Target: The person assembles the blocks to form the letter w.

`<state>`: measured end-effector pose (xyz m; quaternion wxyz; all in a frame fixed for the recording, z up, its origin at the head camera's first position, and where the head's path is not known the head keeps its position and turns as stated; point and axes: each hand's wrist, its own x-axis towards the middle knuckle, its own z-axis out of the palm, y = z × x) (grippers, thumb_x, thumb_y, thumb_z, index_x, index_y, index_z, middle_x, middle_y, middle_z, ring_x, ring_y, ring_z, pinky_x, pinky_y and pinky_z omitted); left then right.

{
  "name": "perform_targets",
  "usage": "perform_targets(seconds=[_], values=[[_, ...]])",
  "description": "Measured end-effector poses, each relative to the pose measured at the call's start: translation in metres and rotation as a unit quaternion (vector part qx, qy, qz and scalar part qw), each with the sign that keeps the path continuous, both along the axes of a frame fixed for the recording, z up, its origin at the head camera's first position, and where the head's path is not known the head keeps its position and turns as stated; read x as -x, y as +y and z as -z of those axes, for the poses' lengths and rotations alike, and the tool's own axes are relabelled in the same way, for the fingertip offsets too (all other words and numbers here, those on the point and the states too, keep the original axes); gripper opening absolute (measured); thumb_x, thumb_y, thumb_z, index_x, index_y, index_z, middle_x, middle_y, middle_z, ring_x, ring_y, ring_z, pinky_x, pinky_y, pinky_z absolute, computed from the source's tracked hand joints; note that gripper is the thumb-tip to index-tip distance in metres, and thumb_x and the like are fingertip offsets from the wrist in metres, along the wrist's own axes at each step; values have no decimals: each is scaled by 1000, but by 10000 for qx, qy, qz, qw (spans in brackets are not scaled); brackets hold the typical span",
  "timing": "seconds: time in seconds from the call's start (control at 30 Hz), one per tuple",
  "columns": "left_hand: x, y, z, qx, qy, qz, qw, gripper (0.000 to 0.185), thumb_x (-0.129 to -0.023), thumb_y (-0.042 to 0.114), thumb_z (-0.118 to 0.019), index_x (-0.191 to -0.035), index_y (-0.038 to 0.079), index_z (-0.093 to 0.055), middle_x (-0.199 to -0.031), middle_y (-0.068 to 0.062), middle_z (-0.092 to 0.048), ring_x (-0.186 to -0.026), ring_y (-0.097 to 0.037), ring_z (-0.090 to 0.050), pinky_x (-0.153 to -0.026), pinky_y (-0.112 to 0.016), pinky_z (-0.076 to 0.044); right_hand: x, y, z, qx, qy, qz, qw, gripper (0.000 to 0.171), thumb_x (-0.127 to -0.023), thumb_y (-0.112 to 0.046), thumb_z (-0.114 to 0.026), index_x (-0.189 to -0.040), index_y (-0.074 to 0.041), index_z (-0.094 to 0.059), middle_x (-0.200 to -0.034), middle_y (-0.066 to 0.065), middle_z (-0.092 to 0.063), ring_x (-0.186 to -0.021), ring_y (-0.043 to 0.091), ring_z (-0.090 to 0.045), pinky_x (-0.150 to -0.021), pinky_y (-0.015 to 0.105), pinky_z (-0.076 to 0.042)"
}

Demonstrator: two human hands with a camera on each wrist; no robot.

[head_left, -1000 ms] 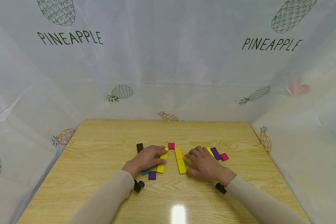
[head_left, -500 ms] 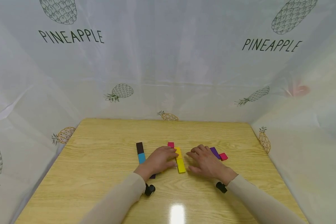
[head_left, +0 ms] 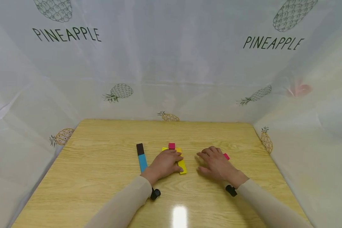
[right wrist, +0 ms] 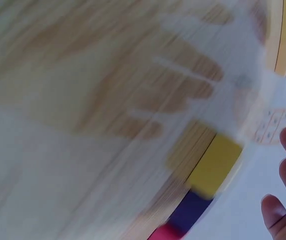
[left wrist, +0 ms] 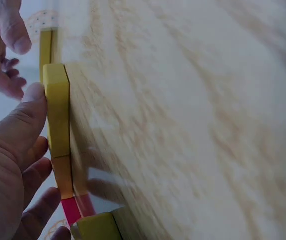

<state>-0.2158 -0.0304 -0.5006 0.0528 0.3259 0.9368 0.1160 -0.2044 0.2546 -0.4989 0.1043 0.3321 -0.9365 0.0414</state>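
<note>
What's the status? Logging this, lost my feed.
Left hand on the yellow blocks, thumb against one. Right hand flat on the table, over more blocks. Blue block lies apart, left.

A wooden desk (head_left: 102, 177) stands inside a white curtain (head_left: 171, 63) printed with pineapples. A brown block (head_left: 140, 148) touches a blue block (head_left: 142, 162).

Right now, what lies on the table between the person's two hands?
In the head view, only bare wooden table shows between the left hand and the right hand. The yellow blocks lie against the left hand's fingers.
</note>
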Motion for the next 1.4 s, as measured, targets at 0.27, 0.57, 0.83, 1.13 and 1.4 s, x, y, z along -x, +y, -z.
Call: perform_targets(seconds=[0.27,0.57,0.83,1.13,1.4], values=[[0,-2,1,-50,139,100,9998,55,-99,52,-70,-143,19,-69,-153,0,-61,-150,-25,-48,-126,-44,-36,2,40,2,394,361,347,9980,52,-92,-36,-80,-133,-6,-71,-126,11,-67,-113,33,-56,-93,57,-47],[1,-2,3,-41,259,172,9995,55,-99,52,-69,-142,19,-70,-152,-1,-62,-149,-26,-49,-127,-46,-35,2,76,0,343,254,949,9946,48,-94,-33,-79,-130,-3,-71,-127,17,-66,-116,40,-55,-95,61,-45],[2,-2,4,-48,279,217,9994,56,-99,53,-67,-143,19,-69,-153,-1,-61,-150,-25,-48,-128,-50,-31,1,92,6,187,216,1057,9940,44,-94,-27,-77,-128,-1,-70,-124,17,-67,-113,41,-56,-90,61,-46],[2,-3,6,-72,232,205,9995,56,-100,54,-66,-144,19,-68,-154,-1,-60,-151,-25,-46,-129,-48,-30,2,94,9,88,186,1097,9938,41,-96,-27,-74,-127,-1,-70,-124,18,-68,-113,42,-57,-87,60,-46],[1,-3,4,-154,128,187,9996,56,-100,51,-67,-144,18,-68,-154,-2,-60,-152,-26,-46,-129,-48,-31,2,96,11,-28,254,1150,9930,32,-96,-26,-75,-118,-2,-71,-118,17,-69,-109,40,-58,-85,59,-47]])
